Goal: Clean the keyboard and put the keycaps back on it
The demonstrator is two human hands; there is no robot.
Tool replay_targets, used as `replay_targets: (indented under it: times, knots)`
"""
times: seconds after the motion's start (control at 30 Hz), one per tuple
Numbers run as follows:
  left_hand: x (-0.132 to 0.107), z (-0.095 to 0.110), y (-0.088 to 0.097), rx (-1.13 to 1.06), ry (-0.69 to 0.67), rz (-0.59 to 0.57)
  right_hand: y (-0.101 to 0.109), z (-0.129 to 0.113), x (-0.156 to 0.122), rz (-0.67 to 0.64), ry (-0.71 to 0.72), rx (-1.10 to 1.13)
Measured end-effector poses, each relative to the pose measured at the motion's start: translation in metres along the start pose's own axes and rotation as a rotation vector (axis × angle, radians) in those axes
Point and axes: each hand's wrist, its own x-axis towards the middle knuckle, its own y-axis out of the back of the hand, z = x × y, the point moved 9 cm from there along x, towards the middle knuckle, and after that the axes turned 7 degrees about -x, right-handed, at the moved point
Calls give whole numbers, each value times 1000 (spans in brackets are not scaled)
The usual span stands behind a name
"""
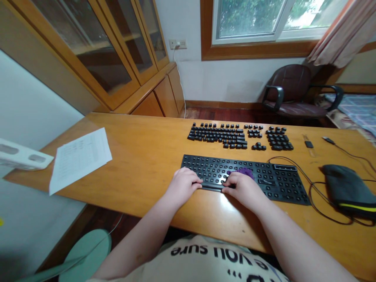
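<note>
Keyboard: on the bench in front of the person, with bare key positions visible; its long axis runs left to right, slanting so the right end lies nearer the body, and one long edge faces the person.
Loose keycaps: grouped beyond it in keyboard-like blocks, probably to keep their order.
Left hand: partly closed, thumb and finger close together at the near edge, likely steadying; grip can't be told.
Right hand: curled at that edge, beside the purple cloth; whether it grasps anything is hidden.
</note>
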Motion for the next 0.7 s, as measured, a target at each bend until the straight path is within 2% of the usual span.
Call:
replay_targets:
  times: [0.13,0.37,0.53,0.6,0.63,0.7]
  knots:
    - [3,-1,2,3,33,2,0,0,0,-1,-7,-13]
    - [-2,2,6,-30,-15,27,10,-3,-2,38,20,51]
    - [-8,18,10,-6,-55,49,36,16,-5,285,-102,172]
    - [-14,29,4,72,-75,59,40,16,-6,308,-92,144]
    - [-17,37,-1,115,-95,60,38,13,-5,282,-55,125]
    - [-26,53,-21,177,-172,-10,32,4,-3,199,33,88]
